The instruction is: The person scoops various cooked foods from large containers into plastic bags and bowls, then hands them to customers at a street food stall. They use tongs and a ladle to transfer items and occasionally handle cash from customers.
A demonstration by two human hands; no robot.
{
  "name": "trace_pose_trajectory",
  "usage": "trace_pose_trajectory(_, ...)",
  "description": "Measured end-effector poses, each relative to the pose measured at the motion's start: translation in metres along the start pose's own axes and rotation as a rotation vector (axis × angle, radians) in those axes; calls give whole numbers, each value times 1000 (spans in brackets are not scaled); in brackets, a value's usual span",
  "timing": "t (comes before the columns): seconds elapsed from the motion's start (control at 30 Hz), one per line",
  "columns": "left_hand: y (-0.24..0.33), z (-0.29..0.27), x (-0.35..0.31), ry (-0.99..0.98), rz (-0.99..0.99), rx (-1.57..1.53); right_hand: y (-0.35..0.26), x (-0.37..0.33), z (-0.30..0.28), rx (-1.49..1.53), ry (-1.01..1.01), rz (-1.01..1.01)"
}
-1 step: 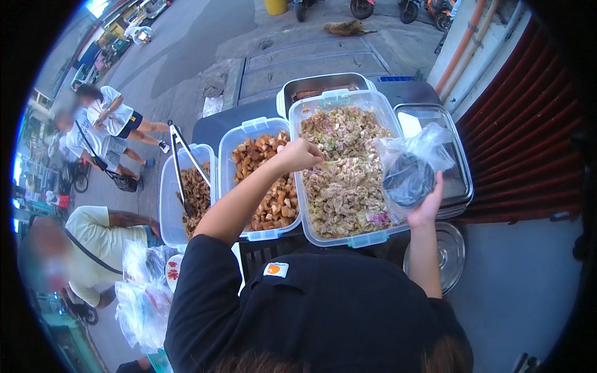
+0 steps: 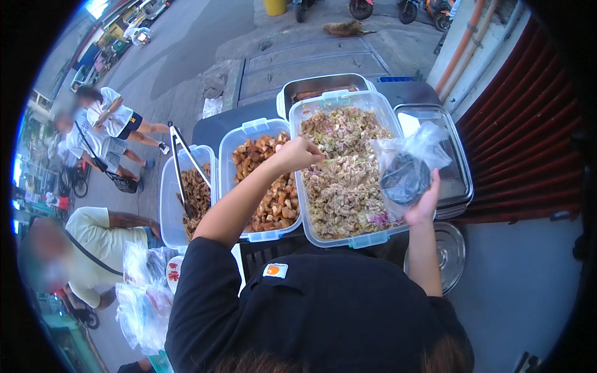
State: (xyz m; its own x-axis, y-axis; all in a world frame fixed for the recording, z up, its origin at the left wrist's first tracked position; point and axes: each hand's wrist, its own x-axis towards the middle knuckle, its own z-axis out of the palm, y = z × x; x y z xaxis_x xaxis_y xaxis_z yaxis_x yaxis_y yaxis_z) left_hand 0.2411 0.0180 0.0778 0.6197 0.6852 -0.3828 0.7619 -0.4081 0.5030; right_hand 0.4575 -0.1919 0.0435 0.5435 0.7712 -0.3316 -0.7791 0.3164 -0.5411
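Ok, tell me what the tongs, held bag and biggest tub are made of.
Tongs: probably metal, shiny, with bright glints along the arms. Bag: seemingly thin plastic film, glossy, clear and crinkled. Biggest tub: likely rigid plastic, smooth, with see-through walls.

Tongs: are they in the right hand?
No, the tongs rest in the leftmost tub, while the right hand holds a plastic bag.
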Motion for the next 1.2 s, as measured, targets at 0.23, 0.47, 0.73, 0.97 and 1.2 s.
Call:
trace_pose_trajectory(0.23,40,2,-47,748,640,388,38,11,21,95,-199,291)
trace_pose_trajectory(0.47,30,-8,-66,1078,1021,504,45,2,27,417,-488,432)
trace_pose_trajectory(0.73,16,4,-82,873,1009,436,49,-10,28,258,-345,374)
trace_pose_trajectory(0.97,27,1,-77,936,953,567,50,-10,25,331,-357,361)
trace_pose_trajectory(1.2,32,2,-88,798,1069,595,40,-21,20,199,-321,237)
